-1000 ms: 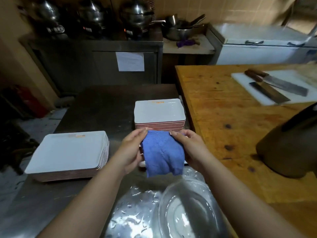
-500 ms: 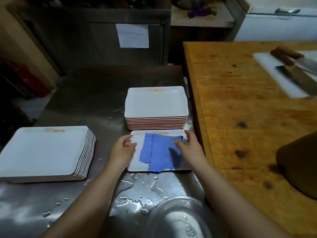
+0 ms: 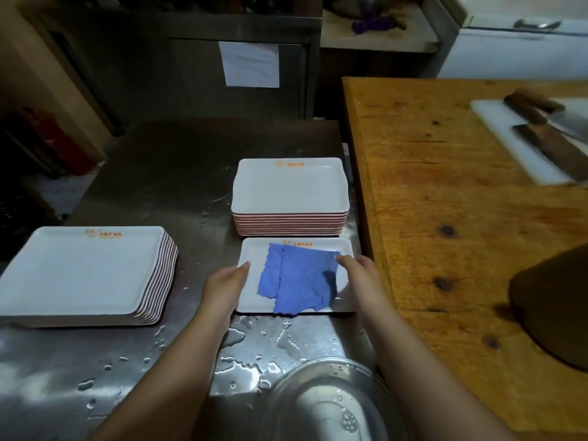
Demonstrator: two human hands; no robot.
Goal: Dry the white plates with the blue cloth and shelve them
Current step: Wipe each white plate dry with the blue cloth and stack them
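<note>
A single white rectangular plate [image 3: 251,297] lies on the wet steel counter [image 3: 159,173] in front of me. The blue cloth [image 3: 299,278] is spread across its middle and right side. My left hand [image 3: 222,288] grips the plate's left rim, with the thumb on top. My right hand [image 3: 359,278] lies at the plate's right edge and holds the cloth's far right corner. Just behind stands a stack of several white plates [image 3: 289,189]. A larger stack of white plates [image 3: 82,268] sits at the left.
A wooden table [image 3: 445,186] borders the counter on the right and carries a white cutting board [image 3: 515,154] with cleavers [image 3: 553,148] and a dark brown object [image 3: 553,313]. A metal bowl [image 3: 327,405] sits near me, and water puddles lie on the steel.
One second ago both hands held the cloth bunched up in the air. It now lies spread on the single plate, and my left hand has shifted to the plate's rim.
</note>
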